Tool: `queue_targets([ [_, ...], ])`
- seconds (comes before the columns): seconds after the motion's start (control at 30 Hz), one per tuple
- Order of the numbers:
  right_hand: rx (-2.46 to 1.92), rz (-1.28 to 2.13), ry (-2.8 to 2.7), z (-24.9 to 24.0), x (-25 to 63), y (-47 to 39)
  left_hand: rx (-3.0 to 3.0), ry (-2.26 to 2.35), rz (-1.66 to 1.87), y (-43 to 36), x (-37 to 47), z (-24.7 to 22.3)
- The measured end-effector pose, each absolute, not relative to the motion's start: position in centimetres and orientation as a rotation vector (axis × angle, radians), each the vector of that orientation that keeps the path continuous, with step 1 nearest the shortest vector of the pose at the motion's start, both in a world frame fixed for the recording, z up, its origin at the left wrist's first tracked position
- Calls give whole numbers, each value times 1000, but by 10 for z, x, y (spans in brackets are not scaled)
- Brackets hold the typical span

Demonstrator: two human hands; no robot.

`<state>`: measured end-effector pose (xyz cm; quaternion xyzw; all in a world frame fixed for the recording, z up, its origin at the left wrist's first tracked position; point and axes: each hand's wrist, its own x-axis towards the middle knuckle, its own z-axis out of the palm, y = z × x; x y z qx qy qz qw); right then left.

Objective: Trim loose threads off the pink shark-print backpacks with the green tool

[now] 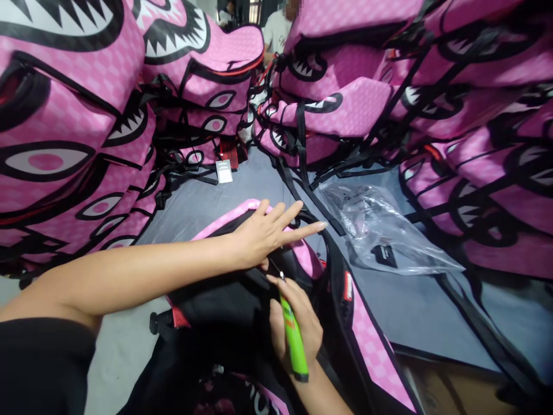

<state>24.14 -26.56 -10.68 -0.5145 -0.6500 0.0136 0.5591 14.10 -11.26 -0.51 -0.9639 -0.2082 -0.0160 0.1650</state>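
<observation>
A black and pink checkered backpack (224,305) lies at the table's near edge, its black side turned up. My left hand (263,233) is over the upper part of it, fingers stretched out and spread, with the thumb partly hidden below the palm. Just below, my right hand (302,317) is closed around a bright green-handled tool (294,340) with a black butt end. A thin tip on the tool points up and left toward the black fabric under my left hand. Its exact kind and contact point cannot be made out.
Stacks of pink shark-face backpacks (47,155) rise on the left, with more pink backpacks (345,104) piled at the back and right. On the grey tabletop (185,199) lie a clear plastic bag (380,230), loose black straps (475,323) and a white tag (224,172). A person (276,31) is behind.
</observation>
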Motion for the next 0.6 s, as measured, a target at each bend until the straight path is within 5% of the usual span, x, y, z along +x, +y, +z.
queue_targets([
  [0.6,-1344,12,-1493,-98,262,-250,-2675,-1024,-33,-111,150,-7],
])
